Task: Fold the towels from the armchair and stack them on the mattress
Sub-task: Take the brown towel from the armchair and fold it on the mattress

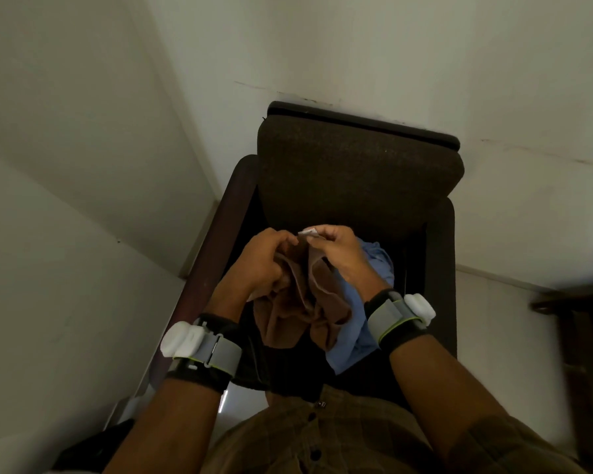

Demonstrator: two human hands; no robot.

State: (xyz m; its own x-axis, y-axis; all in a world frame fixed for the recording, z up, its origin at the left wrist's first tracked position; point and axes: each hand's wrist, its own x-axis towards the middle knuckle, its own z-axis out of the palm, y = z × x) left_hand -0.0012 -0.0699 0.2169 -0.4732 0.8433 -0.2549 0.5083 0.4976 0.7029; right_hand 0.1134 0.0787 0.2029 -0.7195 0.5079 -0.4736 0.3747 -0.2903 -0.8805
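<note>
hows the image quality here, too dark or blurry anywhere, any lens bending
Head view: dim, flat light, no glare, and the armchair seat goes nearly black; in the same head view the wall edges lean and bow slightly from the wide lens, the dark furniture at the right edge is smeared, while the left hand, right hand and brown towel look fairly sharp.

Pale walls (356, 46), dark armchair (356, 172), light floor (500, 319)

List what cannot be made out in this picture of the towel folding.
Head view:
- Mattress: outside the frame.
- Blue towel: mostly covered by the brown towel and right hand.
- Tag at the brown towel's corner: too small to read.
- Dark furniture, right edge: blurred, cut off.
- Armchair seat: in shadow beneath the towels.
</note>
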